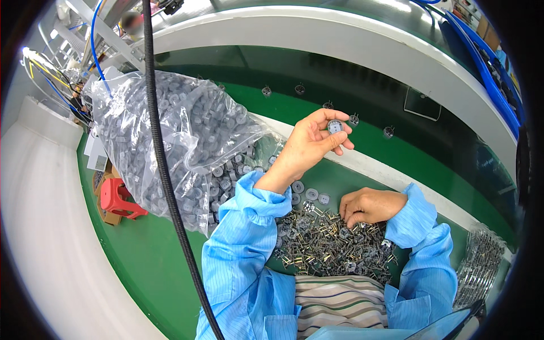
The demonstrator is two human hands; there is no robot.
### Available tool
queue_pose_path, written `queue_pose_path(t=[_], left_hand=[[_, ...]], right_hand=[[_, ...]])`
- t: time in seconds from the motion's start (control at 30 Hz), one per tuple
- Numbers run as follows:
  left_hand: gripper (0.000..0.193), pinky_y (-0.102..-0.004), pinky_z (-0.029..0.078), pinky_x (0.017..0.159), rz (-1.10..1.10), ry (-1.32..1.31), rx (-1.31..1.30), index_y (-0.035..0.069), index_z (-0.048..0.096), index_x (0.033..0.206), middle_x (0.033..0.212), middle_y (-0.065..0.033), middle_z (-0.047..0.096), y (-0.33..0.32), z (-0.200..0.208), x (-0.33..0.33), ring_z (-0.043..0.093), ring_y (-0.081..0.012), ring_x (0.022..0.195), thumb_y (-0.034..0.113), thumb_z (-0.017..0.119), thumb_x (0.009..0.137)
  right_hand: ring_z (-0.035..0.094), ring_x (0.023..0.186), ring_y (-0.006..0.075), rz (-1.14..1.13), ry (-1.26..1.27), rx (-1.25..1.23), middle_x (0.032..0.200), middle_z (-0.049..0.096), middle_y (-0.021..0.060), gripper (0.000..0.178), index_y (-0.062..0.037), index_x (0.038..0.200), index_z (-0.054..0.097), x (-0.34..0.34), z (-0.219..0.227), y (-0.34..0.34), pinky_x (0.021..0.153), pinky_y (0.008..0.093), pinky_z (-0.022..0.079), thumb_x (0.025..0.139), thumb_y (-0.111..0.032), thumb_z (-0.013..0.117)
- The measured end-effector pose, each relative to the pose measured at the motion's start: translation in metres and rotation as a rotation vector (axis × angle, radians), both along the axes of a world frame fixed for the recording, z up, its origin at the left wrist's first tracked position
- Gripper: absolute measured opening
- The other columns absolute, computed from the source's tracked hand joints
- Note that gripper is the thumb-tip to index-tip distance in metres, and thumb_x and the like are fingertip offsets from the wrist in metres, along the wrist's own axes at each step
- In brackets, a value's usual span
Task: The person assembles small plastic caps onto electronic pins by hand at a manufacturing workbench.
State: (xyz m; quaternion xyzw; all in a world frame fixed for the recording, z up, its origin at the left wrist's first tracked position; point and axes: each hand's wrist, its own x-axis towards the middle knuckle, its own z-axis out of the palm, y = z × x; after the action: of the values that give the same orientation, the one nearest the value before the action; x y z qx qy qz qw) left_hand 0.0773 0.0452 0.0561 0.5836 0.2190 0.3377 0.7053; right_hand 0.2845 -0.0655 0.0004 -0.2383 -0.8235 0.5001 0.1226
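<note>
My left hand [310,141] is raised near the belt, its thumb and fingers closed on a round grey plastic part [335,126] with a pale face turned up. My right hand [371,205] reaches down to a heap of small metal pin parts [334,243], fingertips pinched at the heap's far edge. Whatever lies between those fingertips is hidden. Between my hands, a few loose grey round caps [311,194] lie on the green work surface. A large clear plastic bag [170,130] full of similar grey caps spills open beside my left forearm.
Beyond a pale rail, a green belt [249,96] carries several spaced round parts with pins [388,131]. A black cable [160,153] hangs across the left. Bagged metal parts [481,263] lie at the right. A red stool [116,198] and cardboard box stand at lower left.
</note>
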Motion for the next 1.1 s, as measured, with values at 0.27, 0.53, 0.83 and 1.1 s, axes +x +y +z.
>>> queue_pose_path(t=[0.27,0.53,0.83,1.1], left_hand=[[0.045,-0.0299,0.059,0.086,-0.038,0.015,-0.022,-0.003,0.052,0.142,0.127,-0.0162,0.064,-0.002,-0.011,0.004,0.071,-0.0249,0.111,-0.001,0.064,0.098],[0.04,-0.0306,0.06,0.084,-0.08,0.083,0.016,-0.002,0.057,0.137,0.123,-0.0131,0.066,-0.006,-0.005,0.005,0.072,-0.0234,0.109,-0.004,0.064,0.098],[0.039,-0.0257,0.056,0.075,-0.008,0.068,0.054,0.0,0.06,0.134,0.123,-0.0102,0.068,-0.01,-0.01,0.008,0.074,-0.0181,0.099,-0.005,0.067,0.095],[0.043,-0.0266,0.058,0.081,0.112,0.073,0.085,-0.001,0.059,0.135,0.121,-0.0128,0.068,-0.003,-0.005,-0.001,0.073,-0.021,0.103,-0.008,0.068,0.093]], right_hand=[[0.067,0.091,0.0315,-0.109,-0.071,0.006,0.096,0.065,0.0139,0.022,0.0035,0.094,0.068,-0.008,-0.001,-0.003,0.081,0.041,0.054,0.094,-0.018,0.072],[0.067,0.094,0.031,-0.025,-0.051,-0.046,0.1,0.067,0.0132,0.022,0.0028,0.095,0.07,-0.002,0.007,-0.004,0.085,0.0407,0.054,0.093,-0.019,0.073],[0.065,0.096,0.0278,-0.274,0.084,-0.044,0.093,0.068,0.0095,0.013,-0.0025,0.093,0.072,0.012,0.014,-0.002,0.082,0.0367,0.054,0.087,-0.013,0.077],[0.062,0.095,0.0283,-0.487,-0.121,0.746,0.092,0.06,0.0093,0.016,-0.003,0.083,0.066,0.002,-0.021,0.01,0.08,0.0398,0.054,0.077,-0.012,0.078]])
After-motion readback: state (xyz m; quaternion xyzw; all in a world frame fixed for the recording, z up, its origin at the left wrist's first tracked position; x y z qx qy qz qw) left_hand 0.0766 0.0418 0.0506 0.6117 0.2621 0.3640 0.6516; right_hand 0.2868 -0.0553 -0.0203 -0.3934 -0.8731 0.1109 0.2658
